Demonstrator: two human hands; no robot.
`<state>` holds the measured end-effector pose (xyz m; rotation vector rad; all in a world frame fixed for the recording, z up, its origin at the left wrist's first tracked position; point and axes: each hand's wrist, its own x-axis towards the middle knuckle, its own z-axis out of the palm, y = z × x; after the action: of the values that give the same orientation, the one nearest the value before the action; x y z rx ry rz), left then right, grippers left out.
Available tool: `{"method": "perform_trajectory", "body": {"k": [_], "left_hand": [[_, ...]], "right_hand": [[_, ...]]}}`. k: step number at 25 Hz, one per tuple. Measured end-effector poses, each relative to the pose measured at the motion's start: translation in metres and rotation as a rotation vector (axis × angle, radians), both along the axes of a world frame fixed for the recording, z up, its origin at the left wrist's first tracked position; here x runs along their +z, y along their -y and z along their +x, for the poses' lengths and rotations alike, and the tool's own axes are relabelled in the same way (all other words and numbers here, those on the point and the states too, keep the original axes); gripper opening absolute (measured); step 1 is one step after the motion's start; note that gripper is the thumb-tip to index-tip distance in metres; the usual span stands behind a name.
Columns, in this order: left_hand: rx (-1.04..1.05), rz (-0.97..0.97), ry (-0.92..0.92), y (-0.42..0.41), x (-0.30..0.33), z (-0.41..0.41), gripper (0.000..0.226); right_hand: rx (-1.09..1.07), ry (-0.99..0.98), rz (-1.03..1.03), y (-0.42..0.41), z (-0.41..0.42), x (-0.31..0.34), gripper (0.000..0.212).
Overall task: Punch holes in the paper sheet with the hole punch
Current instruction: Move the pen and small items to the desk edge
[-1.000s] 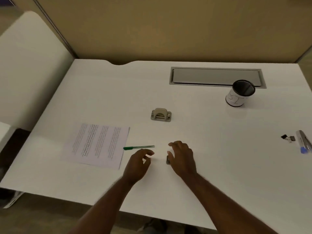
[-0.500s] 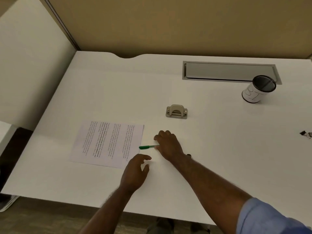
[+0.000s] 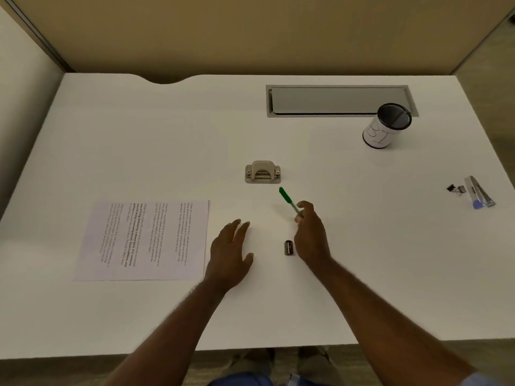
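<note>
Your right hand [image 3: 310, 232] pinches the green pen [image 3: 288, 201] at its near end, tip end lifted and pointing up-left toward the hole punch [image 3: 262, 172]; pen is off the desk, not touching the punch. Your left hand [image 3: 230, 250] is flat-ish, fingers straight and spread, holding nothing, just right of the paper sheet [image 3: 145, 240]

By size:
- white desk [image 3: 139, 135] carries everything
- grey cable tray [image 3: 338, 101] is set flush into the far right of the desk
- paper sheet lies flat on the near left, printed text running sideways, its right edge just beside your left hand; well apart from the punch
- pen cup [image 3: 386, 126], black mesh with a white label, stands upright at the tray's near right corner
- hole punch sits mid-desk, handle up, nothing under it
- stapler [image 3: 479, 192] lies by the far right edge, with a black binder clip [image 3: 455, 188] just to its left
- small dark cap-like item [image 3: 288, 247] lies on the desk just left of your right wrist; cannot tell what it is

Between sheet and punch there's only bare desk; the pen and your right hand sit just near of the punch
</note>
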<state>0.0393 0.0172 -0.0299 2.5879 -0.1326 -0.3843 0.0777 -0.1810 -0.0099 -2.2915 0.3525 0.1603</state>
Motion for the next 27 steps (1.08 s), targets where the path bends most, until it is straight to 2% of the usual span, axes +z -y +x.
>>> {"method": "perform_trajectory", "body": {"k": [3,5,6,9,11,15,21,27], "left_hand": [[-0.069,0.042,-0.044,0.008,0.0,0.001,0.079],[-0.122,0.08,-0.047,0.011,0.0,0.0,0.083],[-0.139,0.084,-0.044,0.014,0.001,0.0,0.084],[-0.154,0.069,-0.05,0.027,0.004,0.005,0.085],[-0.17,0.071,-0.054,0.04,0.006,0.011,0.084],[-0.241,0.058,-0.023,0.091,0.015,0.024,0.081],[-0.339,0.062,0.002,0.209,0.017,0.048,0.076],[-0.314,0.129,-0.056,0.323,0.013,0.073,0.083]], "right_hand": [[0.055,-0.056,-0.092,0.007,-0.027,-0.013,0.031],[0.132,-0.173,-0.16,0.002,-0.037,-0.021,0.049],[0.154,-0.201,-0.201,-0.001,-0.039,-0.025,0.05],[0.171,-0.17,-0.313,0.0,-0.033,-0.023,0.029],[0.136,-0.154,-0.311,0.018,-0.027,-0.016,0.025],[-0.026,-0.16,-0.244,0.102,-0.024,0.006,0.026],[-0.269,-0.361,-0.121,0.281,-0.009,0.021,0.028],[-0.342,-0.226,-0.277,0.406,0.027,0.021,0.03]]}}
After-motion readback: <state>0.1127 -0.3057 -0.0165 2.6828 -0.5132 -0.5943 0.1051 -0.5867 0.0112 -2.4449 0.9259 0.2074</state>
